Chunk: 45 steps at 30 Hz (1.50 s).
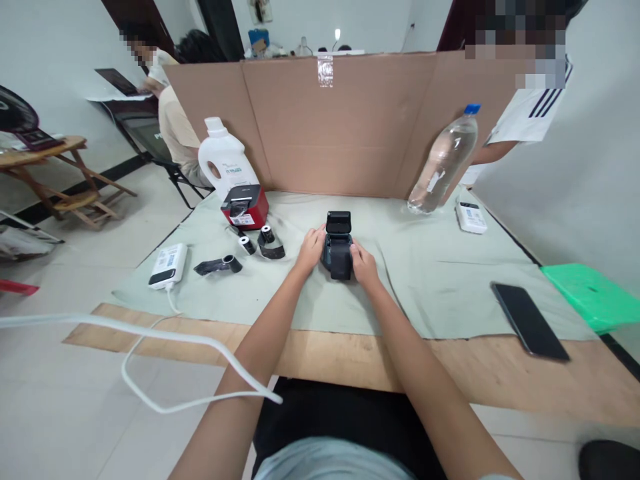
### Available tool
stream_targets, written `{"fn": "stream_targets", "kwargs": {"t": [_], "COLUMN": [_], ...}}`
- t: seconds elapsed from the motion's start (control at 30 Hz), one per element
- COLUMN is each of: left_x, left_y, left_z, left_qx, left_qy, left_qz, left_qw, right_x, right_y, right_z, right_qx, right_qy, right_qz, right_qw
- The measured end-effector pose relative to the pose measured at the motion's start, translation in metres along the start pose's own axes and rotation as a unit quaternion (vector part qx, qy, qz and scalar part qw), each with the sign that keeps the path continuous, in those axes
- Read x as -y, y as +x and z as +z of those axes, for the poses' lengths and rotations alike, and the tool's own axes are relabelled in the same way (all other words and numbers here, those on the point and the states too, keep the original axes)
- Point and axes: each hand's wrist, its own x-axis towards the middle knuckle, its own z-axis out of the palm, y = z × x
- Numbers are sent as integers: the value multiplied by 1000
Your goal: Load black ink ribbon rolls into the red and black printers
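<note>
We have the small black printer (338,252) between our hands on the green cloth (425,267), its lid standing open; loading looks unfinished, since black rolls (255,243) lie off to the left. Our left hand (311,248) and right hand (363,265) each curl against its sides, seemingly steadying it.

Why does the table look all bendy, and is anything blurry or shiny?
Head view: the wide lens bows the wooden table edge and stretches the arms; light is soft and even, shadows faint; the phone screen shines a little; both hands on the black printer look sharp.
</note>
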Motion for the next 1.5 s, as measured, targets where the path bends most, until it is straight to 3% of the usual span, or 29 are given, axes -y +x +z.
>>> {"fn": "stream_targets", "kwargs": {"t": [0.07,0.13,0.23,0.3,0.43,0.57,0.67,0.77,0.83,1.0,1.1,1.23,1.4,1.5], "left_x": [-11,-28,-54,-66,-77,-76,-69,-53,-36,9,29,46,52,49], "left_y": [6,19,46,61,72,65,47,7,-29,-117,-141,-143,-144,-151], "left_z": [-9,-18,-21,-15,-2,-17,-49,-89,-114,-157,-164,-163,-160,-166], "left_qx": [15,79,195,240,258,231,148,43,-18,-67,-80,-126,-63,-76], "left_qy": [34,104,223,269,283,261,142,16,27,135,158,179,235,236], "left_qz": [48,57,16,-11,-22,4,12,-29,-55,-111,-141,-168,-182,-193], "left_qw": [998,990,955,933,924,937,979,999,998,982,974,961,953,949], "right_x": [-1,-1,-2,-3,-4,-3,-2,-2,-2,-1,0,-1,-3,-3], "right_y": [0,1,1,2,2,2,1,1,1,1,2,2,3,2], "right_z": [1,1,1,1,1,1,2,2,2,2,2,2,1,1], "right_qx": [-6,-12,-17,-19,-21,-21,-25,-22,-21,-29,-30,-28,-25,-20], "right_qy": [3,8,14,14,16,21,25,41,51,49,48,47,47,47], "right_qz": [-1,0,-2,-1,0,-6,-4,-11,-11,-7,-5,-8,-1,-8], "right_qw": [1000,1000,1000,1000,1000,1000,999,999,998,998,998,998,999,999]}}
